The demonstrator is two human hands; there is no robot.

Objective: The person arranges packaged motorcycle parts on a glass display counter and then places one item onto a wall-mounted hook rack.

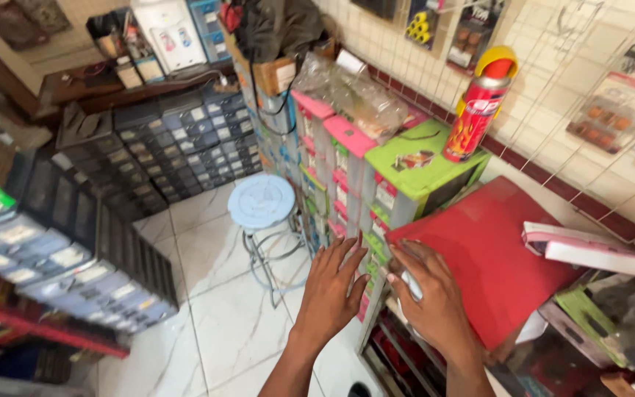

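At a red tabletop, left hand splays flat; right hand curls round a small white object.

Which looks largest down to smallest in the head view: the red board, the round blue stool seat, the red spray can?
1. red board
2. round blue stool seat
3. red spray can
The board lies nearest the camera, which may exaggerate its lead.

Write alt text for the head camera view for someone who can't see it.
Two bare hands reach over the corner of a red board: the right hand grips a small white object, the left hand is open with fingers spread. Around them are a green drawer unit, a red spray can and a round blue stool.
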